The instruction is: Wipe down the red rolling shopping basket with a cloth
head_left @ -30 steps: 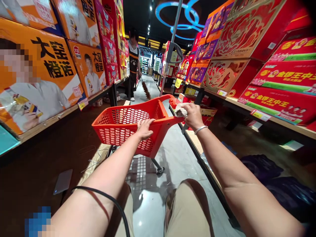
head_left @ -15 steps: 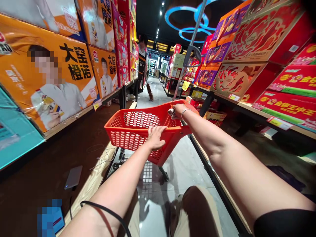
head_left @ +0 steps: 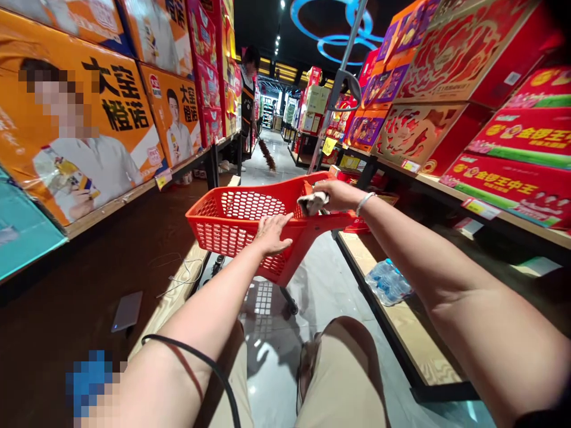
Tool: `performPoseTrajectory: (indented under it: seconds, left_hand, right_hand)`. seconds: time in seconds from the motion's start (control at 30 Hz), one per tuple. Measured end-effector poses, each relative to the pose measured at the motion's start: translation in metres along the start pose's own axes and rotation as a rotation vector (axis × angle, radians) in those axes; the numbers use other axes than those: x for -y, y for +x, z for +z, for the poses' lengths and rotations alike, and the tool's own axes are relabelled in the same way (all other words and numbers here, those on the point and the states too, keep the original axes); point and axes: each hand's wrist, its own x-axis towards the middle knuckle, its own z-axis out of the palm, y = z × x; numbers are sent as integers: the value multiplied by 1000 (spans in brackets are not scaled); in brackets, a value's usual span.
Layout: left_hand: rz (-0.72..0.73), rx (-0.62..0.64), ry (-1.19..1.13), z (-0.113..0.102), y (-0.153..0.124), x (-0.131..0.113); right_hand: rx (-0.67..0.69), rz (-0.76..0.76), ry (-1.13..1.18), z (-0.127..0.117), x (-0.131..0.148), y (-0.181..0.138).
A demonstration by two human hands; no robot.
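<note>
A red plastic shopping basket (head_left: 232,229) on wheels stands in the aisle in front of me, tilted, with its grey pull handle (head_left: 343,83) rising up to the right. My left hand (head_left: 271,233) rests on the near rim of the basket, fingers curled over the edge. My right hand (head_left: 336,194) is closed on a crumpled whitish cloth (head_left: 312,204) and presses it against the basket's far right rim. A bracelet sits on my right wrist.
Shelves of orange boxes (head_left: 89,137) line the left, red gift boxes (head_left: 504,148) the right. A person (head_left: 248,95) with a broom (head_left: 267,156) stands farther down the aisle. A plastic water bottle (head_left: 387,281) lies on the low wooden shelf at right. A flat grey device (head_left: 127,310) and cables lie at left.
My right hand with the cloth has slid along the basket's right rim, first away and then back towards me. My left hand has stayed on the near rim. The view has shifted a little.
</note>
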Motion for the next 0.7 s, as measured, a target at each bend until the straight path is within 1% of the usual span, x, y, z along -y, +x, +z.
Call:
performPoseTrajectory:
  seconds: [0.03,0.1,0.13,0.17,0.23,0.27,0.33,0.37,0.43,0.5,0.57,0.63,0.7]
  left_hand:
    - [-8,13,4,-2,2,1]
    - [-39,42,10,-5,5,0]
    - [-60,55,14,-7,7,-1]
    - [-84,64,16,-8,8,-4]
    - [-126,66,17,-9,10,-13]
    - [-126,61,14,-10,11,-19]
    - [-77,42,-2,-9,14,-34]
    - [-32,27,-11,-8,16,-41]
    - [63,-12,-28,-7,20,-55]
    - [116,-61,-41,-6,24,-62]
    - [114,-110,-51,-5,26,-61]
    - [85,-153,-60,-5,27,-53]
    - [71,-188,-67,-7,25,-40]
  right_hand:
    - [-41,30,-29,-8,-5,-10]
    - [-127,157,-123,-19,-14,-31]
    - [-142,243,-164,-21,-16,-41]
    - [-126,327,-188,-19,-17,-50]
    - [-93,476,-185,-9,-13,-64]
    - [-113,531,-170,-1,-10,-69]
    - [-221,597,-137,16,-1,-74]
    - [-284,604,-120,23,3,-75]
    - [-391,535,-81,36,12,-76]
    - [-483,378,-50,45,20,-76]
    - [-539,195,-33,52,29,-79]
    - [-535,43,-19,57,36,-82]
    - [-484,-75,4,60,40,-85]
